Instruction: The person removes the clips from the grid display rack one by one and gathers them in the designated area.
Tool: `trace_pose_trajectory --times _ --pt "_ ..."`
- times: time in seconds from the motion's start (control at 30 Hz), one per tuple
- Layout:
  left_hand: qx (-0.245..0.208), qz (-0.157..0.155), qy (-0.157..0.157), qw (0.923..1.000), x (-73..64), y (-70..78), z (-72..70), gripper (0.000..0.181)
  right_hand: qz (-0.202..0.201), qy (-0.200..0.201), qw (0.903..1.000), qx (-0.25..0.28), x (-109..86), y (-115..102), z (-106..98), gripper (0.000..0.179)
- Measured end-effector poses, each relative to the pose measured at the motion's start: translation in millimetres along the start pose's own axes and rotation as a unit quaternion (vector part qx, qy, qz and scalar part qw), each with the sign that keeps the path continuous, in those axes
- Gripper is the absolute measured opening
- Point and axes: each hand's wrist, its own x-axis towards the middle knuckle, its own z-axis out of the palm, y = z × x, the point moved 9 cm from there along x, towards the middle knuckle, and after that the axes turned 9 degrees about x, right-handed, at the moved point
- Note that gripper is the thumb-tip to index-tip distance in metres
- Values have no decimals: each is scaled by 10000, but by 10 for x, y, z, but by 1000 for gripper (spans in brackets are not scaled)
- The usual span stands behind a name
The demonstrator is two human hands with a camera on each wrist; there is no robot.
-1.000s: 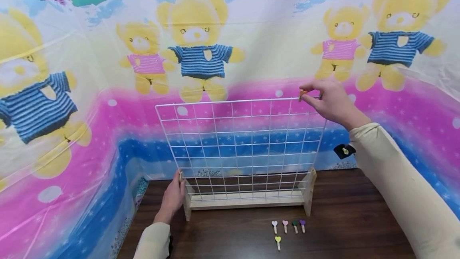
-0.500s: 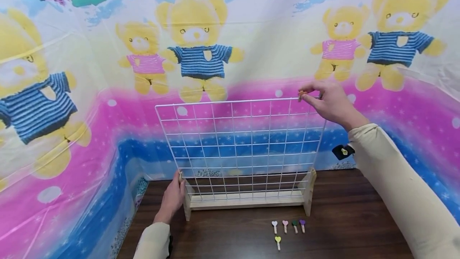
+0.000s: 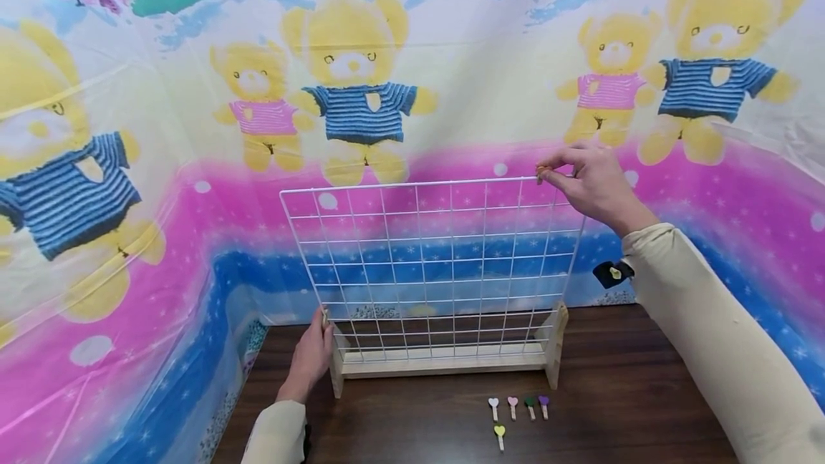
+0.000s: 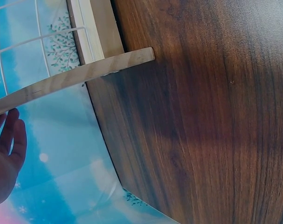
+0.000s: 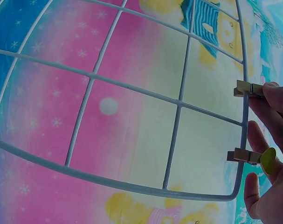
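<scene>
My right hand point(image 3: 596, 181) pinches a small wooden clothespin point(image 5: 249, 88) with an orange heart at the top wire of a white wire grid point(image 3: 451, 242). In the right wrist view, the clothespin's jaws straddle the wire between thumb and finger. A second clothespin with a yellow heart point(image 5: 268, 161) is clipped on the same wire nearer the corner, beside my curled fingers; my hand covers it in the head view. At the grid's lower left, my left hand point(image 3: 311, 355) holds the upper end of the wooden stand's side piece point(image 4: 85, 72), fingertips against the wood.
On the brown table point(image 3: 619, 371), in front of the stand, lie several heart clothespins: white point(image 3: 493, 408), pink point(image 3: 513, 407), green point(image 3: 531, 407), purple point(image 3: 544, 407) and yellow point(image 3: 500, 437). A bear-printed cloth point(image 3: 477, 92) hangs behind the grid.
The orange heart clothespin has turned in my right fingers, its heart face showing less, while staying at the same spot on the top wire. My left hand keeps its place.
</scene>
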Motion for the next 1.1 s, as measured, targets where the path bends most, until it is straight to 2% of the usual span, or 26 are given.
trace_pose_trajectory --times 0.13,0.33,0.43,0.8,1.1 --pt "-9 33 22 10000 9 2 0 48 -110 155 9998 -2 -18 -7 -31 9" --pt "-29 -42 -40 10000 13 -14 27 49 -41 633 9975 322 -33 -40 -165 13" --pt "-59 -68 -85 9999 6 -20 38 49 -90 729 9965 406 -56 -108 -222 13" --pt "-90 7 47 9999 10 -15 13 49 -647 389 9969 218 -327 -394 -205 18" --pt "-86 58 13 9999 2 -7 8 49 -1344 257 9899 384 -660 -521 -115 30"
